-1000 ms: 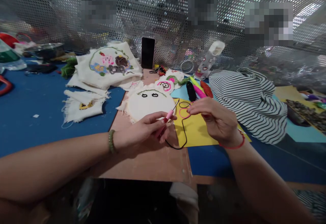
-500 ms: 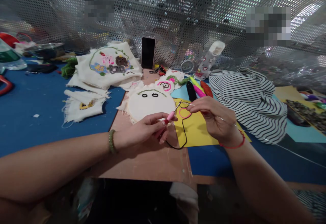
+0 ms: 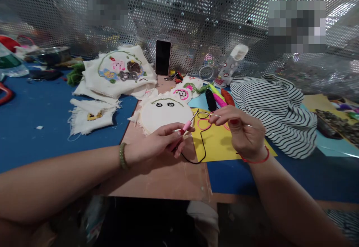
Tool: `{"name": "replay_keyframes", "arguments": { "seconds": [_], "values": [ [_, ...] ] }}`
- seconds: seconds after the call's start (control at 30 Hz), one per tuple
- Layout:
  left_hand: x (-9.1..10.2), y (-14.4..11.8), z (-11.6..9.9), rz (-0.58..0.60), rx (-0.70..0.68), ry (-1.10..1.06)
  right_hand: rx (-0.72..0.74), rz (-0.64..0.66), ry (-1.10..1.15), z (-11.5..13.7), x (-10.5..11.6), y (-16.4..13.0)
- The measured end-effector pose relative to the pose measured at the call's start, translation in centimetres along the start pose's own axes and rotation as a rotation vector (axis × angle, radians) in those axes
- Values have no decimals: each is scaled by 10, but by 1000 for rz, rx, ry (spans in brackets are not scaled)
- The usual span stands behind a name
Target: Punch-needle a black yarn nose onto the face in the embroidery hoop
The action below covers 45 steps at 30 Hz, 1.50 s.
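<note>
My left hand (image 3: 159, 142) pinches a pink-handled punch needle (image 3: 187, 124), its metal tip pointing up and right. My right hand (image 3: 241, 131) pinches a thin wire threader (image 3: 254, 127) whose point reaches left toward the needle tip. A black yarn strand (image 3: 200, 146) loops from the needle down over the yellow sheet (image 3: 215, 144). Just beyond my left hand lies a round embroidery hoop (image 3: 165, 114) with white cloth, two black stitched eyes and a green arc.
Embroidered cloth pieces (image 3: 120, 71) lie at the back left on the blue mat (image 3: 36, 127). A black phone (image 3: 163, 57) leans on the perforated metal screen. Yarn skeins (image 3: 217, 98) and a striped garment (image 3: 276, 108) sit to the right. A brown board (image 3: 168, 179) lies under my hands.
My right hand has drawn a little to the right, pulling the thin wire out further. My left hand and the needle have stayed nearly still.
</note>
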<state>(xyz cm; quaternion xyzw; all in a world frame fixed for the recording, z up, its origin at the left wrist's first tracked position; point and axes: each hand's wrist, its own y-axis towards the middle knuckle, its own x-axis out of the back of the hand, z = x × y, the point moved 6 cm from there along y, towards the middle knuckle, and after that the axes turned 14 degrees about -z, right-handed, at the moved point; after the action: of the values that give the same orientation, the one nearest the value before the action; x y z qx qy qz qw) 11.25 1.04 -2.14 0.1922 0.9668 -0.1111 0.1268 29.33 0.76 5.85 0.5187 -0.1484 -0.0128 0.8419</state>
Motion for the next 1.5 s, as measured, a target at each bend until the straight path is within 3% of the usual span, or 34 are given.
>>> {"name": "replay_keyframes", "arguments": {
  "seconds": [0.43,0.63,0.83,1.03,1.5],
  "values": [
    [0,0,4,95,36,-27,-47,2,-10,-6,1,0],
    [2,4,8,73,35,-19,76,74,-103,4,-3,2],
    [2,2,7,46,48,-19,-74,3,-28,-2,-3,3],
    [2,1,5,26,52,-54,-99,-101,-31,-4,2,3],
    [-1,-1,5,97,54,-45,-136,-64,38,-8,0,1]
  ]
}}
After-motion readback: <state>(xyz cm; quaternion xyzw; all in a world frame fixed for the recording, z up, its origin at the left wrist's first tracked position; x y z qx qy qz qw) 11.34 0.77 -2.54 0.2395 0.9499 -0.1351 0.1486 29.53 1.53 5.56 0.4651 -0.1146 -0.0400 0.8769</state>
